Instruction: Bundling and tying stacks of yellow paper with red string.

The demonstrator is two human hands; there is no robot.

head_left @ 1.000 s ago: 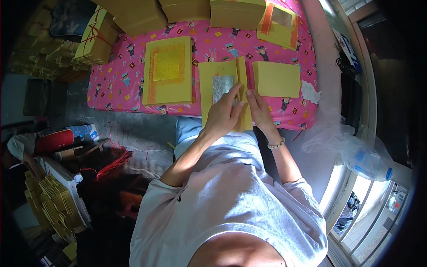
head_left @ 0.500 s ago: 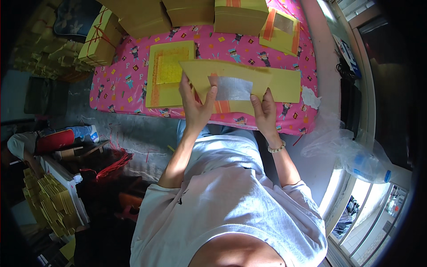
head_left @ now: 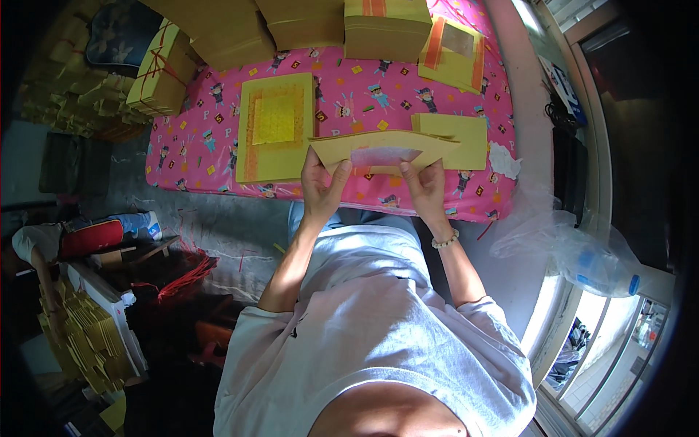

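Pink patterned cloth (head_left: 218,138) covers a low table seen from above, with a grey floor below it and a window off to the right; both of the person's bare hands hold one yellow sheet (head_left: 378,149) over the table's near edge. Left hand (head_left: 320,191) pinches the sheet's lower left part, thumb in front and fingers behind; right hand (head_left: 426,191) pinches its lower right part the same way, a bead bracelet (head_left: 444,239) on that wrist; both grips are closed on the paper. Sheet's long axis runs left to right, spanning from one grip to the other and past each; it is partly folded, with a silvery patch in the middle between the two hands, so neither hand is nearer to it. Just beyond the left grip lies a flat yellow stack (head_left: 275,127) with an orange border; just beyond the right grip lies a plain yellow pile (head_left: 462,135); taller bundles (head_left: 386,28) stand well beyond both along the far edge.
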